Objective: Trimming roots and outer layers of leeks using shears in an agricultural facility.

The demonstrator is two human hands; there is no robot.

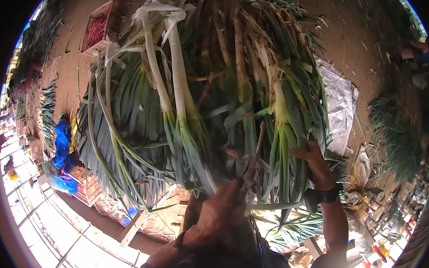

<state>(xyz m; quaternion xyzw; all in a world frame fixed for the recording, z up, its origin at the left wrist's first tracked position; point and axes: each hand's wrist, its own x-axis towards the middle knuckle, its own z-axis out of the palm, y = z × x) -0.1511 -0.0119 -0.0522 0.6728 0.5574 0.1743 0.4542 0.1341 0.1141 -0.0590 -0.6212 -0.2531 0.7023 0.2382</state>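
Many leeks lie in one big pile (217, 90) before me, and this is where I see the greatest risk: they rest loosely on one another, so a hard pull at one could make its neighbours slide. On the right, beside the pile, a crumpled white sheet (335, 104) lies on the ground, and it could be slippery under a foot. Two pale leeks (178, 78) lie on top; their leaves may crack if I bend them roughly. One soiled leek (279, 103) near them could spread its dirt. My right hand (315, 163) is partly open, fingers against the green leaves, so they might slip away. My left hand (220, 209) seems curled, but it is blurred, and I cannot tell what it holds. White plastic strips (158, 8) at the pale leeks could snag. Close above my left hand, a thin brown stick-like thing (259, 143) could scratch my fingers.
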